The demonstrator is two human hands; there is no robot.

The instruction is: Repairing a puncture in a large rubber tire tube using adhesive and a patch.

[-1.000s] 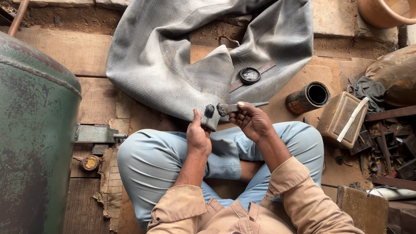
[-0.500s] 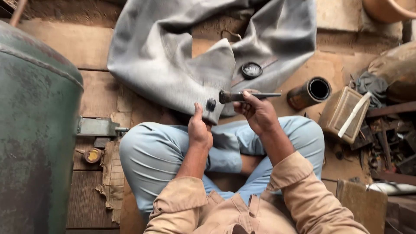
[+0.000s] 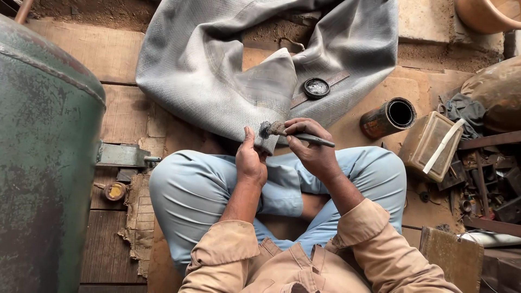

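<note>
Head view looked down on a person sitting cross-legged on wooden planks [image 3: 116,122], with light blue trousers and tan sleeves. Largest in sight was a green metal tank [image 3: 46,163] filling the left edge. Next came a big grey rubber inner tube [image 3: 217,81], slack and folded, spread over the planks ahead of the knees, with one fold drawn toward the person. At the right lay a rusty cylinder [image 3: 388,116] on its side with its open mouth showing, just beside a yellowish plastic container [image 3: 429,144], and past them a heap of dark metal scrap [image 3: 483,184]. A torn piece of cardboard [image 3: 138,217] lay by the left knee, with a small round lid [image 3: 115,191] near it.

A small round tin [image 3: 316,87] sat on the tube, above the hands.

The left hand [image 3: 251,163] pressed the near fold of the tube down over the knee, thumb up against the rubber and fingers curled under the edge. The right hand [image 3: 309,146] was closed around the handle of a brush-like tool [image 3: 296,134], pinched between thumb and fingers, its handle pointing right. The tool's dark head touched a small roughened patch [image 3: 266,129] on the tube, right beside the left thumb.
</note>
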